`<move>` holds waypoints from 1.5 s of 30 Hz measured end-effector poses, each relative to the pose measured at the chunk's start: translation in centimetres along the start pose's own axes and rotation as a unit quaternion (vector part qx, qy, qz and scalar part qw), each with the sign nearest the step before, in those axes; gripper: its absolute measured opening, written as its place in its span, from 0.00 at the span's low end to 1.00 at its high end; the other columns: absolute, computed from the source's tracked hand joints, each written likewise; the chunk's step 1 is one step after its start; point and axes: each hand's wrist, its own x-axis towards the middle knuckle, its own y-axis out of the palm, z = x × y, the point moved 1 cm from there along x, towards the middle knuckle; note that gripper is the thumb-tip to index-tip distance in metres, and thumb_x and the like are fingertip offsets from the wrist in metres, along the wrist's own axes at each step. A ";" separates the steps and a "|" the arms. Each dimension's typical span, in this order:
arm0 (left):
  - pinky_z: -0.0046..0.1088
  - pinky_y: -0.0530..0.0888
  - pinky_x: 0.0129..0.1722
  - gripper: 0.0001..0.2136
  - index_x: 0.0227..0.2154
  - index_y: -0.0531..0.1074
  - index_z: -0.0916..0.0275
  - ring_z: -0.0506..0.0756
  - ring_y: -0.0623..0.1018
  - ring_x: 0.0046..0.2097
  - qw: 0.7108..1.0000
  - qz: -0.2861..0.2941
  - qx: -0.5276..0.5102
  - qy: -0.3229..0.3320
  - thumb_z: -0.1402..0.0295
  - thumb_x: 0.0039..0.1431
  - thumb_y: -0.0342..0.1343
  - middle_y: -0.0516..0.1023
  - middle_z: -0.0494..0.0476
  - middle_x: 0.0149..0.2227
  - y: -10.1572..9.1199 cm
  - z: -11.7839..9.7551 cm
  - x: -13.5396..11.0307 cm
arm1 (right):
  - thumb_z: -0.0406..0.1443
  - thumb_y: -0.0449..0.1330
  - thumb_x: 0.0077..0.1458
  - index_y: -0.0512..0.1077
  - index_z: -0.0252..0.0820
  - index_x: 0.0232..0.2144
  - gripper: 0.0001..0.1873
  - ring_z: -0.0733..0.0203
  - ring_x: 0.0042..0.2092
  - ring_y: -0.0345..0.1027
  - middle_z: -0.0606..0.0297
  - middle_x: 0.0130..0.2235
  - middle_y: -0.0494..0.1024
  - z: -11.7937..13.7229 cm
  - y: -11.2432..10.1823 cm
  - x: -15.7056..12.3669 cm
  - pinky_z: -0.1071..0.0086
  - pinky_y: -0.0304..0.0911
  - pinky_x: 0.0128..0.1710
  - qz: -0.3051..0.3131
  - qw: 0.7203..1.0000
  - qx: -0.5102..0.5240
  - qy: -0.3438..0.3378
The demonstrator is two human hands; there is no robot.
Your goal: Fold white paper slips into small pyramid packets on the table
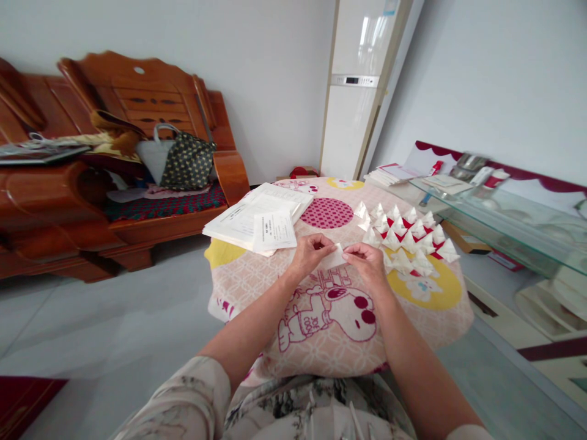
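Soft, even, cool light fills the room, leaving only faint shadows; a window-like glare streaks the white air conditioner (355,116), and the wooden sofa (117,79) and floor (119,318) carry a dull sheen. The paper piece (338,252) looks pale, short of detail; print on the sheets (236,214) is too soft to read. Toward the edges, the wide lens stretches the glass shelf (518,237)

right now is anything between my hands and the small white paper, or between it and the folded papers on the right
Nothing visible separates the left hand from the small white paper; both hands pinch it. Toward the folded papers, the right hand itself is between.
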 end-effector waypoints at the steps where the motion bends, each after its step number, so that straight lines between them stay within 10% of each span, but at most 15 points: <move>1: 0.23 0.65 0.24 0.16 0.22 0.74 0.66 0.47 0.69 0.25 1.000 0.000 0.001 -0.002 0.57 0.47 0.69 0.74 0.53 0.24 0.0 0.0 0.0 | 0.39 0.69 0.44 0.78 0.42 0.27 0.08 0.62 0.27 0.68 0.67 0.25 0.77 0.0 0.0 0.0 0.68 0.64 0.29 0.000 1.000 0.000 0.002; 45: 0.23 0.66 0.25 0.18 0.22 0.75 0.67 0.47 0.70 0.25 0.998 0.054 0.013 -0.016 0.55 0.45 0.71 0.76 0.53 0.24 0.0 0.3 0.2 | 0.40 0.69 0.44 0.77 0.41 0.23 0.09 0.64 0.26 0.63 0.69 0.23 0.73 0.2 0.5 -0.1 0.69 0.59 0.28 0.002 1.000 0.008 0.004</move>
